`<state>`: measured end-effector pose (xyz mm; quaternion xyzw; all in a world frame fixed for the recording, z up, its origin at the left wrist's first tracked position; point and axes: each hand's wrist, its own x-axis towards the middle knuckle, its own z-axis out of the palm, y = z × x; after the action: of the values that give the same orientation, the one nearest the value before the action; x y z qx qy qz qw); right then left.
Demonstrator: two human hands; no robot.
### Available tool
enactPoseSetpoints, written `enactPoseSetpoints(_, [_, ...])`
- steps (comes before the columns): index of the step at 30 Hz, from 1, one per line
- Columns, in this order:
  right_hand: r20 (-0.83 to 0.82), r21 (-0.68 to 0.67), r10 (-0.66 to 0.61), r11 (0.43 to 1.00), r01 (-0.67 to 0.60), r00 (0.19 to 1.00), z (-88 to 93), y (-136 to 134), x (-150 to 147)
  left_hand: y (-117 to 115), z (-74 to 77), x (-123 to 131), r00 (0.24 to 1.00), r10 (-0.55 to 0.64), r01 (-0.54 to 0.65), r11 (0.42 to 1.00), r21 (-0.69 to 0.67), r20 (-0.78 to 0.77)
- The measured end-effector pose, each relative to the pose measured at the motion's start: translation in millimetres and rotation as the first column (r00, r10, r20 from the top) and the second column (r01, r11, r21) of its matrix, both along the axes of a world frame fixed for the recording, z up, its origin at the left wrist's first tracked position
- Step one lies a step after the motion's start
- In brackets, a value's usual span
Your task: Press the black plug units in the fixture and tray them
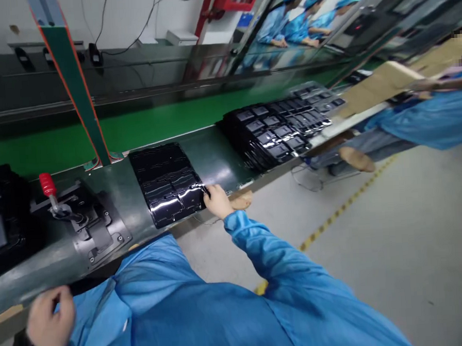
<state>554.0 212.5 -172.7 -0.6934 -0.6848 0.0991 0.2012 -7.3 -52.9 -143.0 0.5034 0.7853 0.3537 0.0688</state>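
Observation:
A black plastic tray [169, 184] with shallow compartments lies on the green bench top [214, 156]. My right hand [218, 201] grips its right front edge, thumb and fingers pressed together. Away from the tray, my left hand [51, 321] hangs at the bench's front edge at the lower left; its fingers are curled and blurred, and whether they hold anything cannot be made out. Between the tray and the far left stands a metal clamp fixture [96, 226] with a red handle [47, 184].
Stacked black trays [268, 135] holding dark parts stand to the right. More black trays [1, 231] are at the far left. A green post [75, 83] rises behind the fixture. Another person [425, 116] in blue is at the right, beside cardboard [381, 87].

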Motion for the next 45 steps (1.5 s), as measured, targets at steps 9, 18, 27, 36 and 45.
enactPoseSetpoints(9, [-0.244,-0.060,-0.190,0.982,0.181,0.951,-11.1,-58,13,88,29.7,140,0.575,-0.420,0.659,0.746,-0.095,0.702])
enactPoseSetpoints(18, [-0.587,-0.227,-0.248,0.964,0.137,0.771,12.9,-104,16,139,32.6,227,0.139,-0.106,0.535,0.845,0.015,0.985])
enactPoseSetpoints(27, [-0.687,-0.290,-0.307,0.947,0.138,0.659,20.6,-106,11,140,84.8,229,0.015,-0.179,0.577,0.805,0.138,0.984])
enactPoseSetpoints(36, [-0.742,-0.372,-0.343,0.926,0.072,0.576,25.4,-101,-5,150,115.2,239,-0.040,-0.269,0.593,0.769,0.240,0.962])
enactPoseSetpoints(45, [-0.797,-0.370,-0.383,0.921,0.124,0.467,31.4,-95,-12,147,81.3,228,0.060,-0.194,0.522,0.843,0.135,0.979])
